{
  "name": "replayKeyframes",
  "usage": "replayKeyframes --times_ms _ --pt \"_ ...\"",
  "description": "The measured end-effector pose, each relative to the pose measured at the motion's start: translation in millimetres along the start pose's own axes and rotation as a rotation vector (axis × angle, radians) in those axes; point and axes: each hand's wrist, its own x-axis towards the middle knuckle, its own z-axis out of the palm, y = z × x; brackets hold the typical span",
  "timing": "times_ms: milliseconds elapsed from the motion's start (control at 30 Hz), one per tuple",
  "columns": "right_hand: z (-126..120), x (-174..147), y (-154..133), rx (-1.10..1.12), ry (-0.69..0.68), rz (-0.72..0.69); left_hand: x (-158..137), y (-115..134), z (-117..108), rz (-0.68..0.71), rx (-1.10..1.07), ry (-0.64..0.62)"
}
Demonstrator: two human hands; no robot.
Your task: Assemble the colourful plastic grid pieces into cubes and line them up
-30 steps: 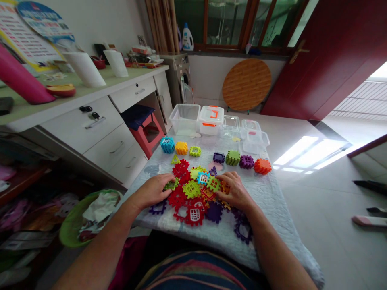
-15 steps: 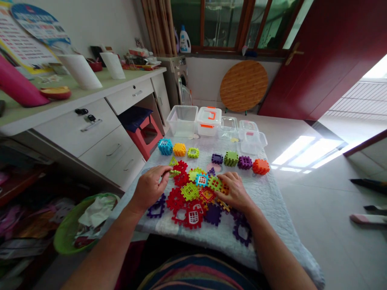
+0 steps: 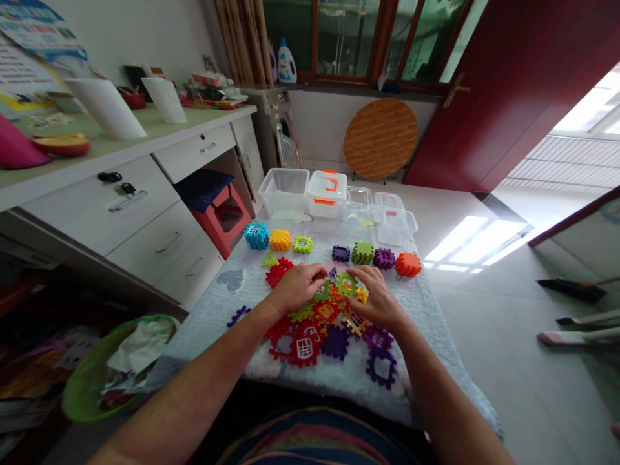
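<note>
My left hand (image 3: pixel 303 284) is closed over the pile, fingers curled at a light-green interlocking tile (image 3: pixel 320 290) that they partly hide. Facing it, my right hand (image 3: pixel 378 298) grips another green interlocking tile (image 3: pixel 345 283), raised slightly with its window cutout showing. Below the hands spread loose plastic tiles: red tiles (image 3: pixel 305 347) in front, a dark purple tile (image 3: pixel 336 342), an orange lattice tile (image 3: pixel 356 321) and a purple frame tile (image 3: pixel 382 368). A small green triangle piece (image 3: pixel 270 259) and red tiles (image 3: pixel 278 272) lie beyond my left wrist.
Behind the pile stand stacks of tiles: blue (image 3: pixel 256 236), yellow (image 3: pixel 279 240), green (image 3: pixel 363 252), purple (image 3: pixel 384 258) and orange (image 3: pixel 408 264). Farther back are an open clear bin (image 3: pixel 285 197), a lidded box (image 3: pixel 327 194) and smaller clear boxes (image 3: pixel 396 227). A green basket (image 3: pixel 72 394) sits left.
My left hand has moved right, from the pile's left side to its middle, close to my right hand. My right hand now lifts the green tile. The view has shifted slightly.
</note>
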Motion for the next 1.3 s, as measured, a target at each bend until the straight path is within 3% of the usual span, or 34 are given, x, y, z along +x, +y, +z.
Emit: replayKeyframes --times_ms 167,367,500,600,1133,1300 --pt "3.6 15.4 -18.3 -0.019 -0.073 -0.067 -5.0 -19.1 -8.6 -0.007 0.034 0.161" --pt "22.7 29.8 -25.3 -0.125 -0.162 -0.017 -27.5 -79.4 -28.5 -0.169 0.050 0.407" --pt "29.0 31.7 -28.2 -0.177 -0.192 0.006 -34.6 -117.0 -29.6 -0.267 0.015 0.424" --pt "31.4 32.3 -30.4 -0.201 -0.222 0.014 -35.9 -131.5 -24.2 -0.284 -0.008 0.387" --pt "41.1 38.4 -35.2 -0.245 -0.236 -0.011 -40.3 -134.5 -19.8 -0.248 -0.025 0.411" --pt "8.2 50.8 -19.2 -0.224 -0.141 -0.001 -41.0 -135.4 -20.3 -0.254 -0.037 0.409"
